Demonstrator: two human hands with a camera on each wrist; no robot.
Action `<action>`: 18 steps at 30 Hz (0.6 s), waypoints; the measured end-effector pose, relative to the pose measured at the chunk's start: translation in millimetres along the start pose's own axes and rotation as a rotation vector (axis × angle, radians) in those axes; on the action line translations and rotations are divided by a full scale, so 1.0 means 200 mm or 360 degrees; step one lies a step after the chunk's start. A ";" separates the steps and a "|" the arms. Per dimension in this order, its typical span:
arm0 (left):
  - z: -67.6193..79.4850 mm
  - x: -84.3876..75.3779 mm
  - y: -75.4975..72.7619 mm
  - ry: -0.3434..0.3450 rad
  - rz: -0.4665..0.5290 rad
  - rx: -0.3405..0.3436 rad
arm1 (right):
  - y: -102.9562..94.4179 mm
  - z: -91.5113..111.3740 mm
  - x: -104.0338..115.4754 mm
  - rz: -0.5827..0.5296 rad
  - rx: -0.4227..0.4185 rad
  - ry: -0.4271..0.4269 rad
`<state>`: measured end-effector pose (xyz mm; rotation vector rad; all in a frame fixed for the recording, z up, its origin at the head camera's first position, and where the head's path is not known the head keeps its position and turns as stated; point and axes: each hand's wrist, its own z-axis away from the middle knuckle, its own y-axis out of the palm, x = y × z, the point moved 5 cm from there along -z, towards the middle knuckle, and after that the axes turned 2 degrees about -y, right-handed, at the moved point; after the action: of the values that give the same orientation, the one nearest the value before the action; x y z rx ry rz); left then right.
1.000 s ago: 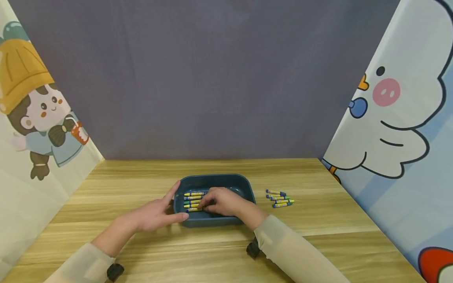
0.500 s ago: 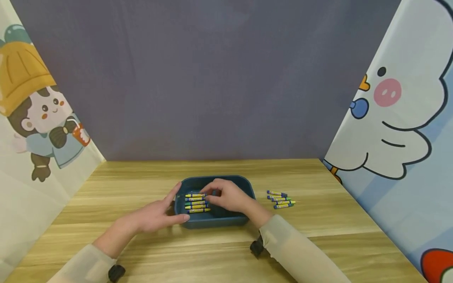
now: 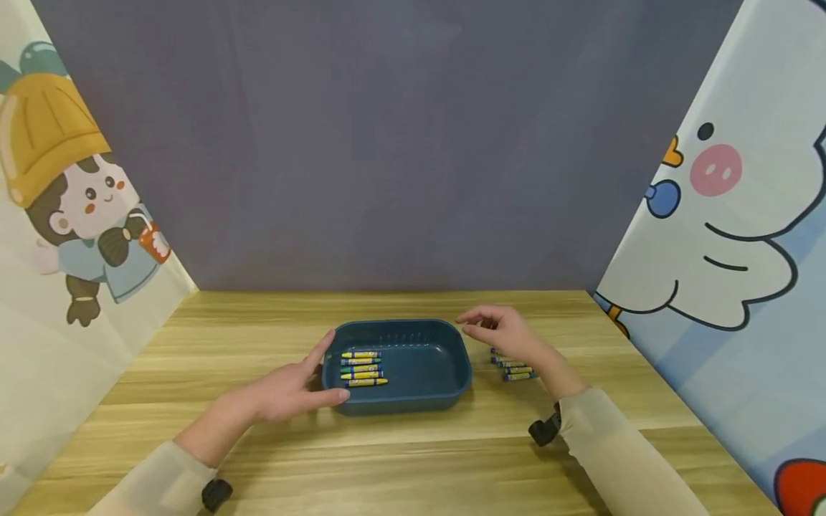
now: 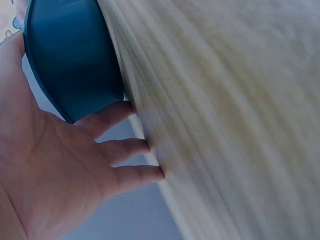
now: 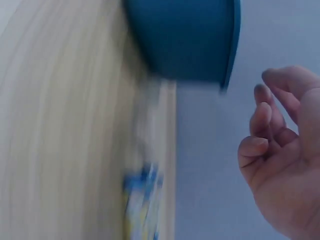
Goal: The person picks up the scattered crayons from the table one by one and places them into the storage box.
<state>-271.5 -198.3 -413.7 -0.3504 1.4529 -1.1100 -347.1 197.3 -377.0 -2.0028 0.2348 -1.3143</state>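
Note:
A dark blue rectangular tray [image 3: 426, 405] stands on the wooden table. Several crayons in yellow wrappers [image 3: 366, 383] lie side by side in its left end. My left hand [image 3: 280, 392] spans the tray's left end with thumb and fingers spread, touching the rim. In the left wrist view, the straight fingers of that hand [image 4: 65, 160] reach down to the tabletop beside the tray wall. My right hand [image 3: 503, 334] hovers right of the tray, holding nothing, its fingers loosely bent. Below it lie several more crayons [image 3: 518, 370], partly hidden by the hand; they look blurred in the right wrist view.
The wooden table [image 3: 387, 459] extends in front of and around the tray. A grey panel [image 3: 387, 143] rises along the table's back edge. Cartoon-printed panels flank it at left [image 3: 39, 373] and right [image 3: 768, 287].
My right hand has lifted out of the tray and moved right, over the loose crayons. The row of crayons inside is now uncovered. My left hand stays at the tray's left end.

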 end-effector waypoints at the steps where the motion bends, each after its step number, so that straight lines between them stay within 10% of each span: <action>1: 0.00 0.00 0.00 0.0002 -0.0001 -0.0002 | -0.03 0.02 -0.05 0.0011 0.0006 0.0042; 8: -0.01 -0.01 0.00 0.0014 0.0007 -0.0004 | -0.17 0.13 -0.33 0.0277 0.0141 0.0240; 18: 0.00 -0.01 0.00 0.0023 0.0008 -0.0004 | -0.20 0.17 -0.43 0.0267 0.0293 0.0282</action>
<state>-271.9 -197.4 -412.4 -0.3411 1.4676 -1.1088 -367.7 286.0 -420.9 -1.6785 0.3441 -1.3547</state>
